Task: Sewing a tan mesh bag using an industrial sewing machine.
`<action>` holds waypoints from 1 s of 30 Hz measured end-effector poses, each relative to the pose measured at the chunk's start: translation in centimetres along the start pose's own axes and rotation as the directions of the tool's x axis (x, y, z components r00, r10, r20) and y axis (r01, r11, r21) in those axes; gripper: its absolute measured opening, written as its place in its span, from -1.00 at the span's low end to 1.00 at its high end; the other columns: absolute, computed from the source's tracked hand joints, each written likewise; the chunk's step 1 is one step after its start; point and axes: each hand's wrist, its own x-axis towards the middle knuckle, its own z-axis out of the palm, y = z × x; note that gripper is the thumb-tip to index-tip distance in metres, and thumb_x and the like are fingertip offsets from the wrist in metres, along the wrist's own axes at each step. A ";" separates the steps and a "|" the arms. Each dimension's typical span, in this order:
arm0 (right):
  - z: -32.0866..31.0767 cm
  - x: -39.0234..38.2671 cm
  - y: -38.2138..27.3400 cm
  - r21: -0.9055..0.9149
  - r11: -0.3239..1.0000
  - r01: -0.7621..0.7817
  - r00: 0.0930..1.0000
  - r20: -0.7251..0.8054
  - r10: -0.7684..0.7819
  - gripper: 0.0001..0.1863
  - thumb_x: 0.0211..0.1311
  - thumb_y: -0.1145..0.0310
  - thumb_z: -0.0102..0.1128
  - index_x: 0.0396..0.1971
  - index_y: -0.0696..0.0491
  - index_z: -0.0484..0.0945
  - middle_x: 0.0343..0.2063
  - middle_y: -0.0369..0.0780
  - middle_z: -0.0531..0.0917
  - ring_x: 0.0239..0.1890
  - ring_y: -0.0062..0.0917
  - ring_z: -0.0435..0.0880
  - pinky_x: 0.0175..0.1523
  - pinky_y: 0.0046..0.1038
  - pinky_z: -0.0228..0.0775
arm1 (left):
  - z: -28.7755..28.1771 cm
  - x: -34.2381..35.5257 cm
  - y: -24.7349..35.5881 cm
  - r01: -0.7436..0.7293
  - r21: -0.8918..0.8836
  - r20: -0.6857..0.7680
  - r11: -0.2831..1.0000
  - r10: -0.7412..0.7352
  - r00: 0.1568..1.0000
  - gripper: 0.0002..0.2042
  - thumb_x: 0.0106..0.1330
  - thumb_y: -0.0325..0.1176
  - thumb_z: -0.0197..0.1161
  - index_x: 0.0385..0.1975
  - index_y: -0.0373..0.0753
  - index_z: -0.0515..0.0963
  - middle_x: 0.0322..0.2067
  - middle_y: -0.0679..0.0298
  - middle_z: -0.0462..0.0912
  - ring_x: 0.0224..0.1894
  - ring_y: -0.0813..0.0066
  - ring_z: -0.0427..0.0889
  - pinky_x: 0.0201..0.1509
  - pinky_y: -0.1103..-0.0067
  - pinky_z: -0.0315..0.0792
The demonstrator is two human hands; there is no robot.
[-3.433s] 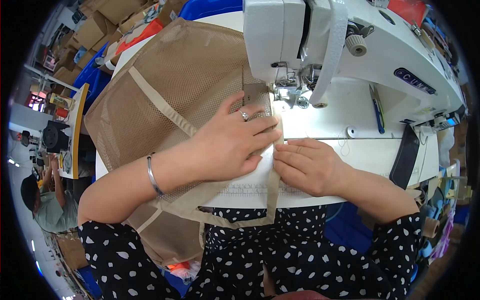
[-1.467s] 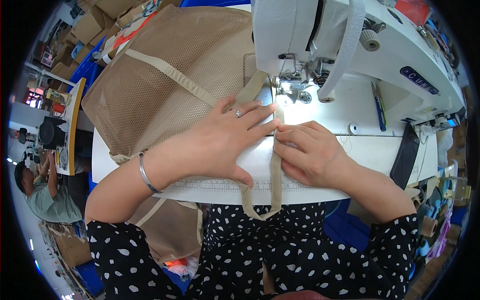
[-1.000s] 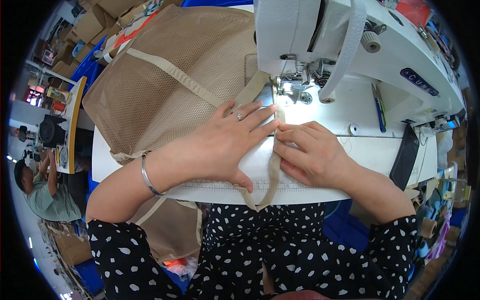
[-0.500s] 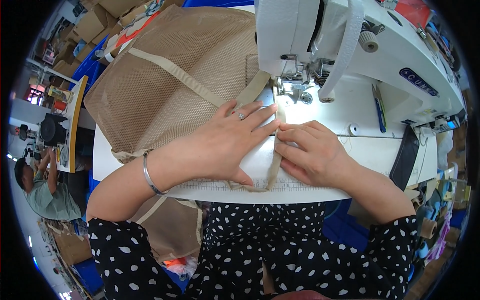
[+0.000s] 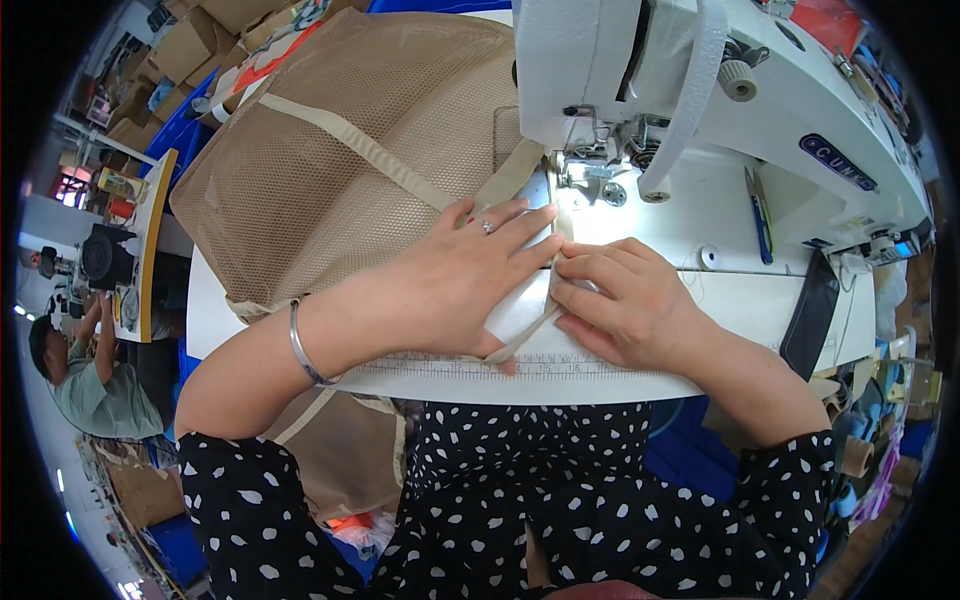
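Observation:
Tan mesh fabric [image 5: 330,180] with beige binding strips spreads over the left of the white sewing table [image 5: 430,385]. A narrow beige tape [image 5: 535,325] runs toward me from under the presser foot [image 5: 565,180] of the white sewing machine [image 5: 770,110]. My left hand [image 5: 475,270] rests fingers spread across the fabric edge, its fingertips beside the tape just in front of the foot. Thumb and fingers of my right hand [image 5: 620,300] pinch the tape close to those fingertips. The tape's loose end passes by my left thumb.
Scissors with blue handles [image 5: 760,220] and a white bobbin [image 5: 708,258] lie right of the needle area. A black flat piece [image 5: 808,315] sits at the right edge. More mesh [image 5: 350,455] hangs below the table. Far left, a person [image 5: 100,375] works at another table.
The tape's near end has swung left and up, away from the table's front edge, toward my left thumb. Both hands stay almost in place at the foot.

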 end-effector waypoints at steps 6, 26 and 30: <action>-0.1 0.0 0.0 -0.010 1.000 -0.008 1.000 0.009 0.008 -0.65 0.01 0.34 0.45 -0.19 0.08 0.59 -0.14 -0.21 0.62 0.02 -0.39 0.67 0.04 -0.35 0.48 | 0.4 0.3 0.0 -0.001 -0.058 -0.071 0.998 -0.003 0.997 -0.04 0.08 0.02 0.52 0.45 -0.24 0.20 0.45 -0.05 0.19 0.50 0.00 0.19 0.49 0.02 0.14; -0.2 0.1 0.5 0.012 1.000 -0.018 1.000 -0.003 0.018 -0.69 0.05 0.36 0.41 -0.18 0.06 0.62 -0.13 -0.25 0.64 0.08 -0.40 0.65 0.13 -0.33 0.46 | -0.5 -0.2 -0.6 -0.039 -0.088 -0.059 0.995 0.034 0.998 -0.28 0.24 -0.20 0.38 0.40 -0.26 0.31 0.44 -0.05 0.24 0.48 0.03 0.24 0.48 0.23 0.25; -0.1 0.1 0.7 0.003 1.000 -0.028 1.000 0.000 0.028 -0.69 0.04 0.37 0.42 -0.17 0.06 0.62 -0.12 -0.24 0.64 0.06 -0.39 0.65 0.13 -0.32 0.46 | -0.8 0.5 -0.6 -0.044 -0.139 -0.011 0.989 0.042 0.999 -0.26 0.21 -0.14 0.41 0.37 -0.33 0.34 0.44 -0.08 0.24 0.47 0.01 0.26 0.47 0.26 0.26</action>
